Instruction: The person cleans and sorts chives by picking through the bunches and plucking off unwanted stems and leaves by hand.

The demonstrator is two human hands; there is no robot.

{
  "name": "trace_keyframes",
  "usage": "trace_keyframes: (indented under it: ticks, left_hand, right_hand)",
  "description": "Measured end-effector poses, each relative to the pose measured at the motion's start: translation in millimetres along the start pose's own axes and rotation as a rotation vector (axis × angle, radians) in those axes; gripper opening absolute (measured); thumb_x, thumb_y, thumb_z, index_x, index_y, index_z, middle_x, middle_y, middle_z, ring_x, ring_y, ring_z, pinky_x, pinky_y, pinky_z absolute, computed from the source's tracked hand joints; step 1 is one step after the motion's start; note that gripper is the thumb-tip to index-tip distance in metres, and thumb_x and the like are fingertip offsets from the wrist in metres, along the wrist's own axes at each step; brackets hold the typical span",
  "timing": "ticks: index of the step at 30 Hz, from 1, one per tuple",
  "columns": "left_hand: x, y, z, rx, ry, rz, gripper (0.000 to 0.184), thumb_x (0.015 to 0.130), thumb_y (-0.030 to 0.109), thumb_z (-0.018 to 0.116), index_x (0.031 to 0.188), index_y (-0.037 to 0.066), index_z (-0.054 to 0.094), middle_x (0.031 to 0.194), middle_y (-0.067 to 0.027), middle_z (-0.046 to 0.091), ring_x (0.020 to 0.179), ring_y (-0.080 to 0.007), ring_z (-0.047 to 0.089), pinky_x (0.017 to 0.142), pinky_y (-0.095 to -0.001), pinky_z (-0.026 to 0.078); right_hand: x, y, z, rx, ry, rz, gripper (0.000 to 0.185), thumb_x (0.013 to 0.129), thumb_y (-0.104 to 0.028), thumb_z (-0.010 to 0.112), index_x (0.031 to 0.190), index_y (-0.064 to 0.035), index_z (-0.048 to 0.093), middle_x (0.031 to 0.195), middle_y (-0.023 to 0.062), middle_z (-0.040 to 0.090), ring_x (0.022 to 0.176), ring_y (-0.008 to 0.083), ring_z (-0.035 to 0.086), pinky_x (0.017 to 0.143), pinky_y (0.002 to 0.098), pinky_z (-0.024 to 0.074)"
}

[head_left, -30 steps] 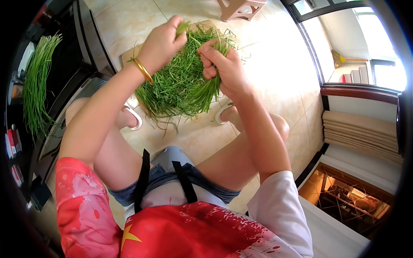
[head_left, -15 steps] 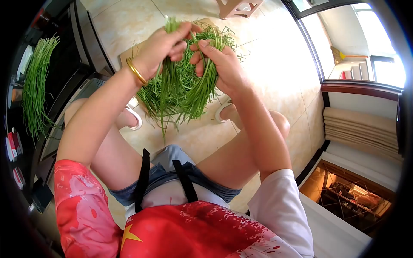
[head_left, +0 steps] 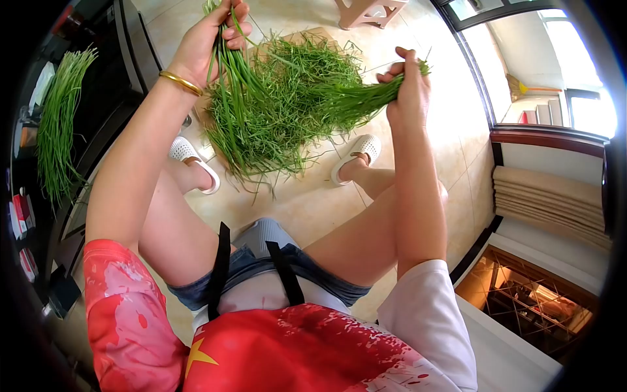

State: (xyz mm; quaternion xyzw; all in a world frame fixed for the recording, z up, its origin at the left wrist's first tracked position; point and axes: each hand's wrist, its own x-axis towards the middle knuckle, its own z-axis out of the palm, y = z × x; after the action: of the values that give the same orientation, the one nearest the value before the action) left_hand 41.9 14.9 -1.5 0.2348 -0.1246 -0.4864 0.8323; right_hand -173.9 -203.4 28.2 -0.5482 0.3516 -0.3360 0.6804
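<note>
My left hand point(head_left: 212, 42), with a gold bangle at its wrist, is closed around a bunch of long green stalks point(head_left: 236, 81) that hang down over the left of the pile. To the right, my right hand point(head_left: 410, 88) grips another green bunch point(head_left: 362, 99), whose blades spread leftward above the pile. Between and below both hands, a loose heap of green stalks point(head_left: 281, 108) lies on a tan board point(head_left: 320, 34) on the floor. The heap hides most of the board.
A tidy bundle of green stalks point(head_left: 60, 127) lies on the dark cabinet point(head_left: 108, 78) at the left. At the top is a pink stool point(head_left: 372, 12). White shoes point(head_left: 369, 149) are on the tiled floor beside the heap. A glass door frame stands at the right.
My hands have moved apart, the left one up and leftward, the right one out to the right, each with a bunch. More of the heap between them shows.
</note>
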Motion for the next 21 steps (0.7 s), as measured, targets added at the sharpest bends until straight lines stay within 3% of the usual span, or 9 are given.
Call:
trace_keyframes:
  ticks: [3,7,9,13,15,16,21]
  left_hand:
    - [2.4,0.4,-8.3,-0.003,-0.094,-0.01,0.016,0.098,0.022,0.048,0.094,0.008,0.053,0.078,0.0043,0.057,0.059,-0.0057,0.039,0.05,-0.0186,0.034]
    - [-2.7,-9.7,18.3,0.03,0.025,0.044,0.016,0.099,0.022,0.047,0.092,0.009,0.052,0.075,0.0041,0.054,0.061,-0.0064,0.042,0.051,-0.0198,0.035]
    - [-4.9,-15.2,51.1,0.041,0.499,0.116,0.017,0.099,0.023,0.045,0.092,0.009,0.051,0.069,0.0033,0.048,0.061,-0.0064,0.043,0.052,-0.0207,0.037]
    - [-5.4,-15.6,25.0,0.077,0.252,-0.033,0.019,0.099,0.026,0.047,0.095,0.008,0.051,0.065,0.0038,0.045,0.055,-0.005,0.041,0.049,-0.0197,0.035]
    - [-13.5,-25.8,33.0,0.56,0.073,-0.17,0.024,0.096,0.032,0.053,0.099,0.008,0.052,0.063,0.0054,0.042,0.048,-0.0033,0.037,0.045,-0.0187,0.031]
    - [-16.9,-40.9,43.5,0.62,0.11,-0.16,0.028,0.092,0.034,0.059,0.101,0.008,0.053,0.062,0.0069,0.042,0.046,-0.0011,0.033,0.042,-0.0187,0.027]
    - [-22.1,-73.1,61.3,0.84,0.046,-0.183,0.027,0.089,0.032,0.064,0.097,0.007,0.057,0.062,0.0061,0.048,0.047,-0.001,0.037,0.041,-0.0185,0.028]
  right_hand:
    - [1.5,-9.4,-4.1,0.058,-0.086,0.025,0.036,0.099,-0.03,0.045,0.108,0.0038,0.053,0.062,-0.0001,0.041,0.051,0.009,0.039,0.051,0.0273,0.0402]
    - [-11.4,-3.9,6.0,0.109,-0.329,0.162,0.045,0.099,-0.038,0.044,0.115,0.0034,0.049,0.063,-0.0006,0.042,0.051,0.0089,0.038,0.05,0.0267,0.0376]
    - [-14.4,3.2,11.4,0.191,-0.397,0.262,0.045,0.099,-0.039,0.041,0.116,0.0024,0.049,0.064,0.0003,0.042,0.051,0.0095,0.037,0.05,0.0274,0.0373]
    - [-19.6,4.6,21.9,0.248,-0.518,0.381,0.047,0.101,-0.042,0.033,0.117,-0.0013,0.051,0.068,0.0033,0.045,0.05,0.0106,0.036,0.05,0.0287,0.0372]
    - [-21.1,5.7,26.6,0.238,-0.529,0.383,0.05,0.101,-0.044,0.03,0.117,-0.0019,0.052,0.071,0.0052,0.048,0.05,0.011,0.037,0.05,0.0288,0.0371]
    - [-24.0,4.1,29.2,0.218,-0.557,0.388,0.051,0.101,-0.044,0.03,0.119,-0.0017,0.052,0.073,0.0063,0.05,0.05,0.0111,0.037,0.05,0.0288,0.0374]
    - [-34.2,9.9,41.1,0.094,-0.585,0.374,0.059,0.099,-0.049,0.031,0.128,0.0,0.047,0.088,0.01,0.054,0.051,0.0121,0.04,0.05,0.0292,0.0396]
